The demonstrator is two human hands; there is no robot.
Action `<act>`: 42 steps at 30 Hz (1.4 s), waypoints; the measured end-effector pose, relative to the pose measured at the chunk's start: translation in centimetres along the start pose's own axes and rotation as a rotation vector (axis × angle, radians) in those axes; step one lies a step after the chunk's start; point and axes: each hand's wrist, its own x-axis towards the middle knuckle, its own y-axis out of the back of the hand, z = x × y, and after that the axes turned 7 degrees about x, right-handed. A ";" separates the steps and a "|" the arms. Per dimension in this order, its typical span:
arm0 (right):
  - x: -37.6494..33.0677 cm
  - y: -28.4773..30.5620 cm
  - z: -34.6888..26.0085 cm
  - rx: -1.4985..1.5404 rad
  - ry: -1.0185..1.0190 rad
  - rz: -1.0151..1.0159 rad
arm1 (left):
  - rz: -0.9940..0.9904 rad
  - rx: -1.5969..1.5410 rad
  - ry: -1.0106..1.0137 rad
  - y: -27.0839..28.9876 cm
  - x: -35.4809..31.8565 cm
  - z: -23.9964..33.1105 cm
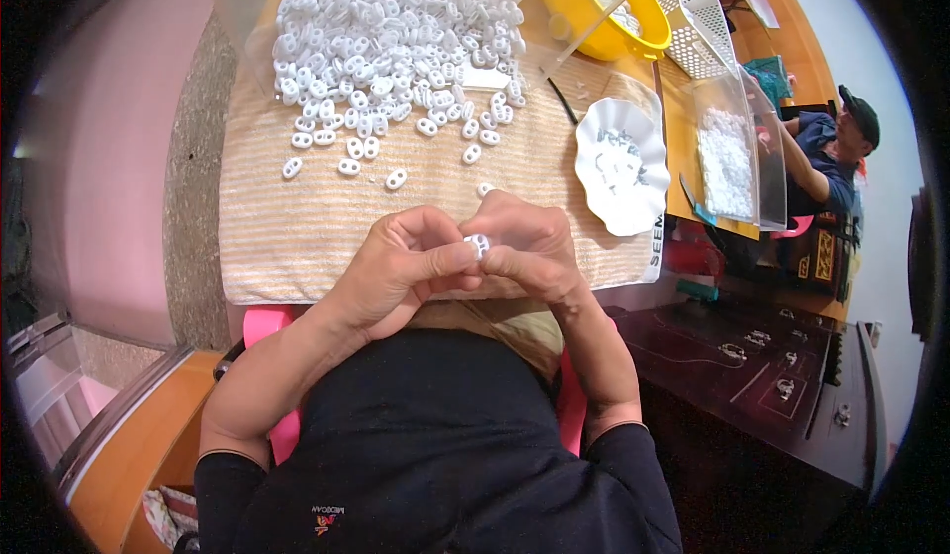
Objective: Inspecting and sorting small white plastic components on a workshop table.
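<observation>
Above the near edge of the striped towel (287, 228), my two hands meet at a small white oval plastic piece with two holes (479, 246). My left hand (404, 262) pinches it from the left between thumb and fingers. From the right, the thumb and fingers of my right hand (534, 247) close on the same piece. Just beyond my right hand lies a matching white piece (485, 189). A big heap of such two-holed pieces (396, 49) covers the far part of the towel, with several strays scattered nearer, one (396, 179) in front of my left hand.
Right on the towel sits a white wavy-rimmed dish (629, 220) holding small grey and white parts. Behind it stand a yellow basin (574, 35) and a white perforated basket (693, 20). Farther right are a clear box of white pieces (725, 163), a blue-handled tool (701, 210) and another person (831, 153).
</observation>
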 end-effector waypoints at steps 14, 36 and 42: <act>0.2 0.3 0.1 -0.179 0.190 -0.077 | 0.048 0.075 -0.019 0.0 0.4 0.0; 2.4 6.8 -8.0 -0.532 0.495 0.709 | 0.013 0.136 -0.074 0.2 1.0 -0.3; 11.0 15.3 -13.2 -0.860 0.706 0.863 | 0.022 0.118 -0.120 1.1 1.6 -0.1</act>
